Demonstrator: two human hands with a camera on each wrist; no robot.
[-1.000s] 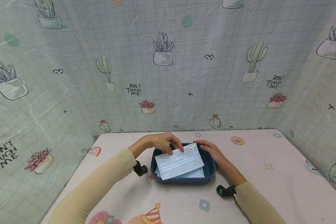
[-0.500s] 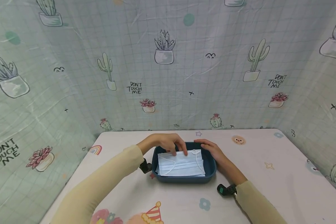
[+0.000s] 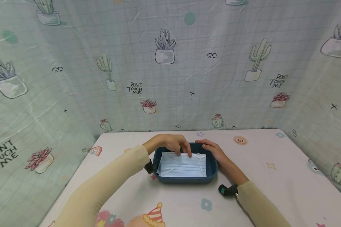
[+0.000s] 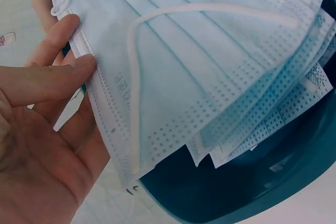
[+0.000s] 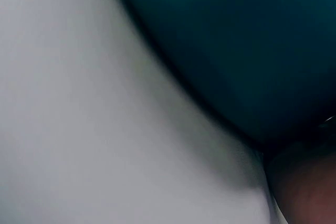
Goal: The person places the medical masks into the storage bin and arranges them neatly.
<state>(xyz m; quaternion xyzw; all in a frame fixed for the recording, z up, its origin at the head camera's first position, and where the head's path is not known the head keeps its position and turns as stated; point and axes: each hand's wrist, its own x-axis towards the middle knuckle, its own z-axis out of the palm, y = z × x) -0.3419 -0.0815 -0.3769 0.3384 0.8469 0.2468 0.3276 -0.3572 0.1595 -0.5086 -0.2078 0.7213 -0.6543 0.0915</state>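
A dark blue bin (image 3: 184,180) stands on the table, with several pale blue pleated face masks stacked inside. My left hand (image 3: 174,144) reaches over its far left side and pinches the top face mask (image 3: 184,165) by its far long edge. In the left wrist view, the thumb and fingertips (image 4: 84,61) are at that edge, and the corners of lower masks (image 4: 278,129) fan out beneath. My right hand (image 3: 214,153) holds the bin's far right corner, thumb at the rim. The right wrist view is dark, showing the bin's outer wall (image 5: 226,40) and part of the hand.
The white table (image 3: 244,208) carries printed flowers, stars and a party hat. Cactus-patterned cloth (image 3: 187,104) hangs behind it and at both sides. Each wrist wears a small black camera (image 3: 228,190).
The top mask, tilted and sticking over the near rim before, now lies level within the bin over the others. My left hand has shifted slightly right with it. The right hand keeps its place.
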